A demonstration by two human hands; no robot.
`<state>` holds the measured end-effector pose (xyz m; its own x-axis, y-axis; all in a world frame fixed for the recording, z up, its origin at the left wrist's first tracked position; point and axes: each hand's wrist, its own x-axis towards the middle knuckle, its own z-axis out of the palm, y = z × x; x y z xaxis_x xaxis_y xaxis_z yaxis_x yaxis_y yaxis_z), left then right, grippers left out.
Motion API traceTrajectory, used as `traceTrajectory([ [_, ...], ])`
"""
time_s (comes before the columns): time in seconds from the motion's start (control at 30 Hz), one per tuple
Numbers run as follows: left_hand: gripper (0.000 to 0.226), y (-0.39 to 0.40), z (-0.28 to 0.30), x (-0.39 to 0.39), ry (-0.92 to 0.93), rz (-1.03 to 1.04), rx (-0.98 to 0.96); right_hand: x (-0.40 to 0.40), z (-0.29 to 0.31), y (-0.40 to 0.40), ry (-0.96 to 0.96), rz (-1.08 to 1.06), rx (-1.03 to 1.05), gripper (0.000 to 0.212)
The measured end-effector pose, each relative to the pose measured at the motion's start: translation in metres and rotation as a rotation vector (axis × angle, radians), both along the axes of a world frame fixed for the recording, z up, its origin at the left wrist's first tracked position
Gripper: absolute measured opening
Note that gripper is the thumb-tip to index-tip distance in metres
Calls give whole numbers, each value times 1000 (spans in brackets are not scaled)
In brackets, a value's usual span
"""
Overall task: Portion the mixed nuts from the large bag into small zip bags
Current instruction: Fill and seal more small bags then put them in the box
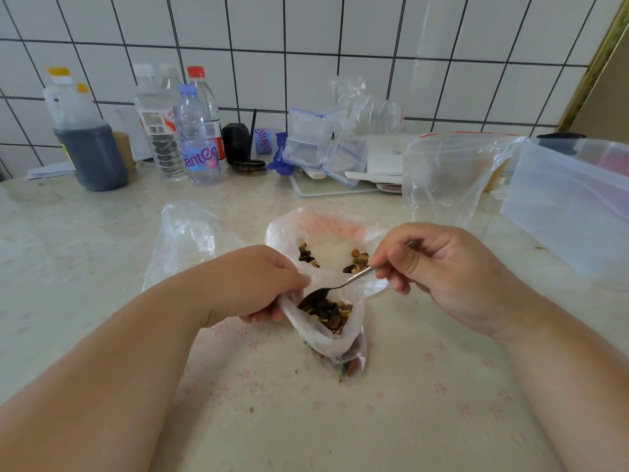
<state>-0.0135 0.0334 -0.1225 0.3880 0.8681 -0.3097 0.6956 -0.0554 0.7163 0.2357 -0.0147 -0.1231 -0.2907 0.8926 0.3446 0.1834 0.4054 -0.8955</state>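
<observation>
A small clear zip bag stands on the table, its mouth open and mixed nuts showing inside. My left hand grips the bag's left rim and holds it open. My right hand pinches the handle of a metal spoon, whose bowl dips into the small bag's mouth. Just behind lies the large bag, open and crumpled, with a few nuts left inside.
An empty clear bag lies to the left. Another clear zip bag stands at the right beside a translucent plastic box. Bottles, a dark jug and lidded containers line the tiled wall.
</observation>
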Motion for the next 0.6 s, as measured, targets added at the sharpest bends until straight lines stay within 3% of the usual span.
traceTrajectory([
  [0.17, 49, 1, -1, 0, 1, -2, 10, 0, -3, 0, -42, 19, 22, 22],
  [0.43, 38, 2, -3, -2, -25, 34, 4, 16, 4, 11, 410, -176, -107, 22],
  [0.6, 49, 2, -3, -1, -26, 36, 10, 17, -9, 20, 303, -419, -172, 25],
])
